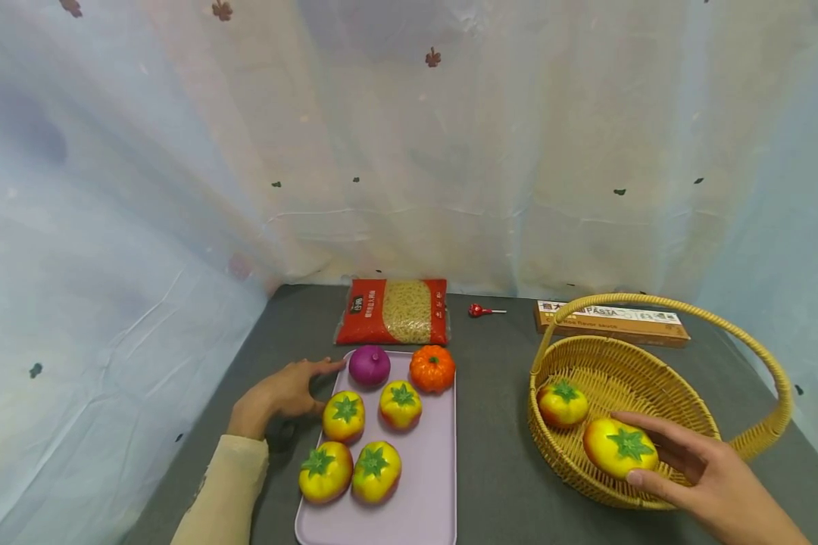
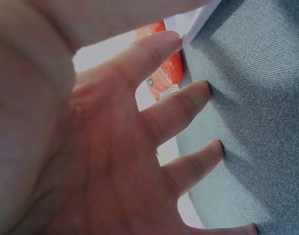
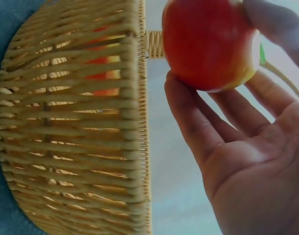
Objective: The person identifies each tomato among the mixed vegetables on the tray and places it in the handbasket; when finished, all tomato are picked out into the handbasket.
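Note:
My right hand (image 1: pixel 705 462) holds a yellow-red toy persimmon (image 1: pixel 620 448) with a green leafy top between thumb and fingers, over the near side of a wicker basket (image 1: pixel 644 363). In the right wrist view, this persimmon's red underside is above the basket rim (image 3: pixel 139 122). Another persimmon (image 1: pixel 563 403) lies inside the basket at its left. My left hand (image 1: pixel 288 390), fingers spread, is at the left edge of a pale purple tray (image 1: pixel 426 484), with fingertips down on the table in the left wrist view. On the tray sit several persimmons (image 1: pixel 377 471), a purple onion (image 1: pixel 369 366) and an orange pumpkin (image 1: pixel 432 369).
Behind the tray lies a red bag of pasta (image 1: pixel 409 312). A red lollipop (image 1: pixel 484 310) is to its right. A long pasta box (image 1: pixel 610 324) lies behind the basket, whose tall handle (image 1: pixel 729 329) arches above it. Pale curtains (image 1: pixel 518 151) enclose the dark grey table (image 1: pixel 494 439).

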The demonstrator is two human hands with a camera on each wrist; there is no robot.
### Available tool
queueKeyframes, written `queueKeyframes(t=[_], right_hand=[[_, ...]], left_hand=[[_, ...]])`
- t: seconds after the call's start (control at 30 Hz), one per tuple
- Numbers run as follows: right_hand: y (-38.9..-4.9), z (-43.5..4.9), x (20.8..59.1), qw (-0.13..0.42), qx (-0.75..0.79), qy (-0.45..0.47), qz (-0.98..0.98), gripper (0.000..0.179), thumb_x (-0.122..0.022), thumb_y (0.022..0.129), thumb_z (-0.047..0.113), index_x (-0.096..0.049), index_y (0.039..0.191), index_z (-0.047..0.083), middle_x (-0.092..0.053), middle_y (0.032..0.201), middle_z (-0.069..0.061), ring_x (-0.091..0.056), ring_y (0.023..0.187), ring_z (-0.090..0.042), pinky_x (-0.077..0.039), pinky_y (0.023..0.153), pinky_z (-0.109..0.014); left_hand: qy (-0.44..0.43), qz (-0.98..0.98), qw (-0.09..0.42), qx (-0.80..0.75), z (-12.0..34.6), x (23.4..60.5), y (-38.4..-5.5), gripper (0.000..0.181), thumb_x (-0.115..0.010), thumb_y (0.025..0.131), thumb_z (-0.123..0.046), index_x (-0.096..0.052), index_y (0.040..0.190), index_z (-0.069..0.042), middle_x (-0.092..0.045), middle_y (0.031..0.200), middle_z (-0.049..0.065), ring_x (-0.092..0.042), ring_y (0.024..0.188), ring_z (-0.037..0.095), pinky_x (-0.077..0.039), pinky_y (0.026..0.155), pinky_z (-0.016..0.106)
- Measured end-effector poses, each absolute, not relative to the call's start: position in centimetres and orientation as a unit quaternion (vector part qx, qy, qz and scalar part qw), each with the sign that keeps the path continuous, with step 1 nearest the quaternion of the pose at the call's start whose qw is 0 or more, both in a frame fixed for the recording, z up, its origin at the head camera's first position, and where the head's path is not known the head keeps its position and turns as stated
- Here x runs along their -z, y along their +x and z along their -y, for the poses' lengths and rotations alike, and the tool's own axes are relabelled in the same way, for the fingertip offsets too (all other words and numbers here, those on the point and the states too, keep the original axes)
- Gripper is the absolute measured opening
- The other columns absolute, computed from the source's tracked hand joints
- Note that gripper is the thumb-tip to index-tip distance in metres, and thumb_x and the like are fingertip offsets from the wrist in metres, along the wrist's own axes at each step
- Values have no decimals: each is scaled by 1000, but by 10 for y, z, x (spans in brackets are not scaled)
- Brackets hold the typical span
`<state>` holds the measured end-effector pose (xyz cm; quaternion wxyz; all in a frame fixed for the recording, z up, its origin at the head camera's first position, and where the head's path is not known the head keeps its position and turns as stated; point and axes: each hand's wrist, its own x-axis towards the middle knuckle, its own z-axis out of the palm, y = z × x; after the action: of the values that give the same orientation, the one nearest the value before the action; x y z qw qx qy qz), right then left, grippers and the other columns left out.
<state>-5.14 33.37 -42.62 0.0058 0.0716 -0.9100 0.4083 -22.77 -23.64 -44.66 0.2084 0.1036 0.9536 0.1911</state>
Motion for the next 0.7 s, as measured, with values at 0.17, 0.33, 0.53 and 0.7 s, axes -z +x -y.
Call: queueKeyframes(t=[0.17,0.33,0.53,0.7], right_hand=[[-58,-328,431,30,-397,86,913,54,-84,98,17,-66,149,17,-64,139,30,-63,120,14,-62,87,-16],[-69,-319,438,33,-411,106,905,54,-85,97,14,-68,148,16,-69,141,20,-62,122,15,-61,88,-13],[-82,-308,442,26,-399,104,910,53,-89,94,23,-71,143,16,-73,141,-14,-59,120,17,-62,88,-14],[-90,-304,445,-15,-397,88,913,61,-93,90,31,-71,143,10,-71,142,-20,-74,120,-10,-67,89,-29]], left_hand=[[105,-954,206,-191,237,447,-227,88,-90,87,-24,-51,164,-39,-43,175,14,-32,160,57,-32,120,84],[106,-953,207,-195,237,448,-227,88,-90,87,-25,-51,164,-38,-42,175,15,-32,160,57,-32,119,85],[101,-952,212,-196,237,449,-228,87,-89,89,-24,-50,165,-39,-41,176,15,-30,161,57,-30,119,85],[105,-952,212,-192,238,449,-230,86,-89,89,-25,-50,165,-39,-40,176,14,-29,161,58,-29,120,86]])
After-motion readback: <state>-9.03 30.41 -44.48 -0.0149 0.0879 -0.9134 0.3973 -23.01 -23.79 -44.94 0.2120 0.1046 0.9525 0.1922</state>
